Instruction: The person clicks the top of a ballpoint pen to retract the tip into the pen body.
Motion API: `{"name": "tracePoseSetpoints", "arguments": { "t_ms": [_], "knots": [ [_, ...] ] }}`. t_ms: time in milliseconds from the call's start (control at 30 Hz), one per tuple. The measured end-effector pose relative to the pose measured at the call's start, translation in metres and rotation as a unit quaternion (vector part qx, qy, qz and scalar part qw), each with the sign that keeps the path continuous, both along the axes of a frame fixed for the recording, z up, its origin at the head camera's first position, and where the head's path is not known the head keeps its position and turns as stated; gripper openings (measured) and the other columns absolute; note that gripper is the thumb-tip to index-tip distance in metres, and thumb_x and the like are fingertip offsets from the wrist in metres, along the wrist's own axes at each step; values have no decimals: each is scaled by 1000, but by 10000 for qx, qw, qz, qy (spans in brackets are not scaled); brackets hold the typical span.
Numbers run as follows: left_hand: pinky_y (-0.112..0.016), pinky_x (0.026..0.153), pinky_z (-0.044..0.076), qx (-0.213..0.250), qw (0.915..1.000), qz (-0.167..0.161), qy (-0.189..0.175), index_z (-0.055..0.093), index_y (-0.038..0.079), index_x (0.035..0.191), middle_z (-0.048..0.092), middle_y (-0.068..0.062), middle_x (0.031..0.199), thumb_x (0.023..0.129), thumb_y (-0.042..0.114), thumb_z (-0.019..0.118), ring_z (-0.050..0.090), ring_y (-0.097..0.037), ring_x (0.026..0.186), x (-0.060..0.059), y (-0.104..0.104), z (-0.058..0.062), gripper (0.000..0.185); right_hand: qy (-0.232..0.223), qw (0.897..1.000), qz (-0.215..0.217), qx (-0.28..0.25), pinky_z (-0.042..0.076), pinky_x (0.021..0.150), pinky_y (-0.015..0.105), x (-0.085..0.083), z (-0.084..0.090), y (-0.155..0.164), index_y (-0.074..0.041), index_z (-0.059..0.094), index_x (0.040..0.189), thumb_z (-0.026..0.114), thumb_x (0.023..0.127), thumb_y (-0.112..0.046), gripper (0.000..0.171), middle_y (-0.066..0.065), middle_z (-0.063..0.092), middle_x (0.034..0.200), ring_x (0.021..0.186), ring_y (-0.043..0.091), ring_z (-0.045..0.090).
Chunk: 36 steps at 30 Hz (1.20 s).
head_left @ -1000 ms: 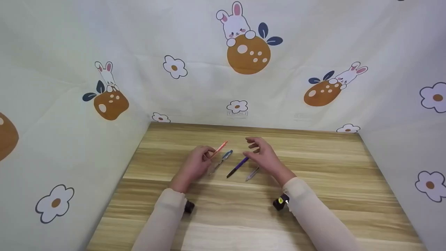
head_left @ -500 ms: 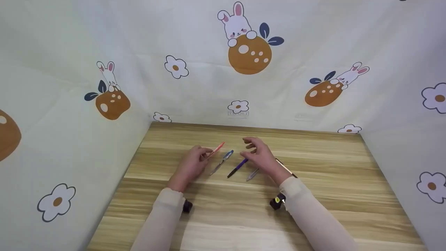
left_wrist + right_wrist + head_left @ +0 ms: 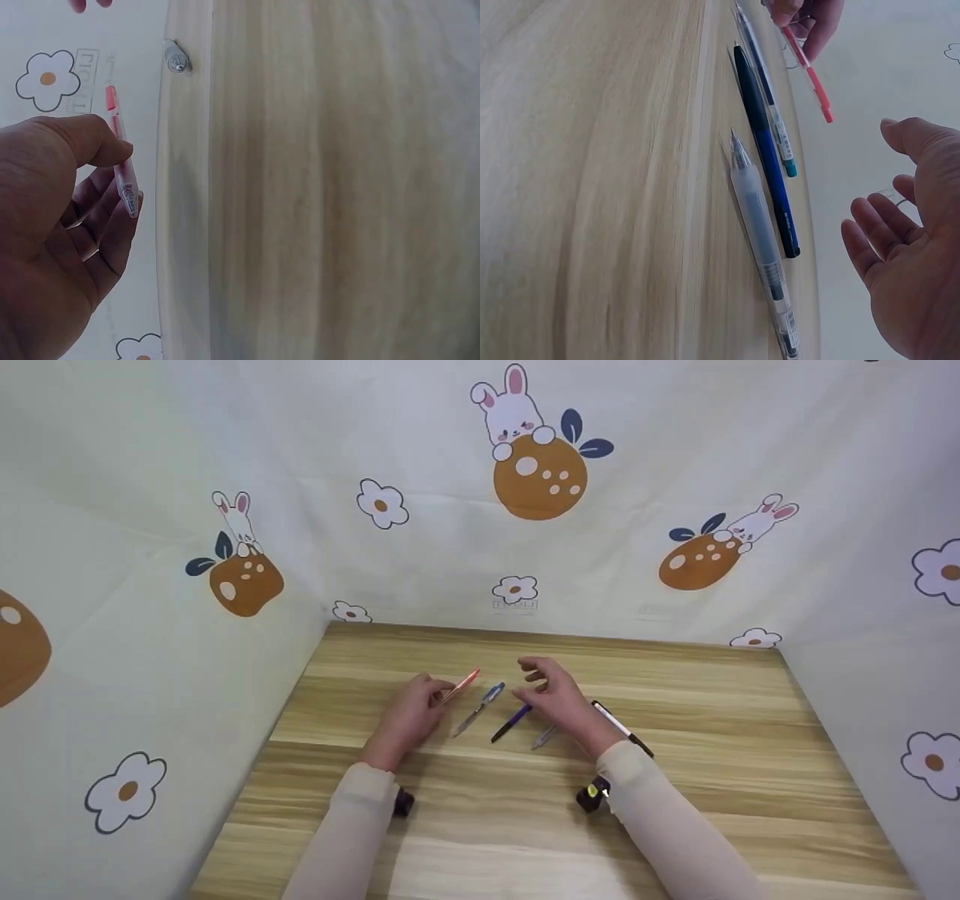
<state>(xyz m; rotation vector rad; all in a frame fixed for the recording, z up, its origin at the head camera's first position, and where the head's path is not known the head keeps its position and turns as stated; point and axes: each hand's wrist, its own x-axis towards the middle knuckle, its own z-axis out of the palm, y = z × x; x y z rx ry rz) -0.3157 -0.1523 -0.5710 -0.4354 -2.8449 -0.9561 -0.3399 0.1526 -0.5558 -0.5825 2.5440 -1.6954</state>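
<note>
Left hand (image 3: 409, 709) pinches 1 red pen (image 3: 466, 681); right hand (image 3: 561, 699), half-curled, seemingly hovers.

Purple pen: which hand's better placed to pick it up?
Right, probably: the right hand is empty and nearer the purple pen; the left hand pinches the red pen.

In the left wrist view, boxed lettering (image 3: 88, 81) is blurring illegibly at ten o'clock on the flowered sheet (image 3: 442, 547); the blue pen's (image 3: 776, 195) print likewise.
</note>
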Motion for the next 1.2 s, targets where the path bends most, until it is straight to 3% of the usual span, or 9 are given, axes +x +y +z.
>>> {"name": "tracePoseSetpoints", "arguments": {
  "t_ms": [133, 400, 633, 933, 1200],
  "knots": [
    [-41, 80, 55, -92, 9999, 7, 55, 79, 8, 133, 61, -5, 100, 96, -2, 77, 59, -21, 89, -1, -1, -2, 38, -39, 10000, -9, 27, 54, 110, 54, -1, -1, -3, 0, 60, 152, 80, 101, -6, 56, 18, 62, 143, 131, 36, 62],
    [-39, 75, 53, -300, 9995, 116, -67, 79, 11, 136, 60, -2, 99, 102, 4, 77, 56, -19, 83, 1, 1, -2, 35, 3, 10000, 46, 59, 54, 110, 54, 1, -2, -4, 1, 60, 151, 80, 101, -6, 54, 26, 59, 148, 131, 36, 61],
    [-41, 77, 55, -354, 9993, 54, -128, 78, 9, 136, 60, -5, 100, 108, 8, 71, 54, -19, 82, -1, 4, -6, 29, -9, 10000, 74, 50, 55, 110, 55, 2, -2, -2, 1, 61, 150, 80, 101, -7, 53, 27, 59, 148, 132, 38, 62],
    [-41, 72, 52, -361, 9990, 107, -258, 81, 11, 133, 63, -7, 98, 112, 17, 68, 55, -21, 80, 1, 8, -5, 25, 43, 9996, 289, -41, 56, 109, 53, 3, -5, -1, 9, 57, 150, 80, 101, -6, 56, 32, 56, 147, 133, 47, 59],
    [-43, 82, 56, -266, 9970, 313, -654, 77, 13, 140, 67, -8, 107, 112, 16, 67, 59, -23, 88, 0, 8, -4, 30, -11, 9996, 267, 48, 56, 109, 54, 6, -3, 2, 4, 58, 152, 81, 101, -9, 57, 30, 56, 149, 133, 43, 60]
  ]
}}
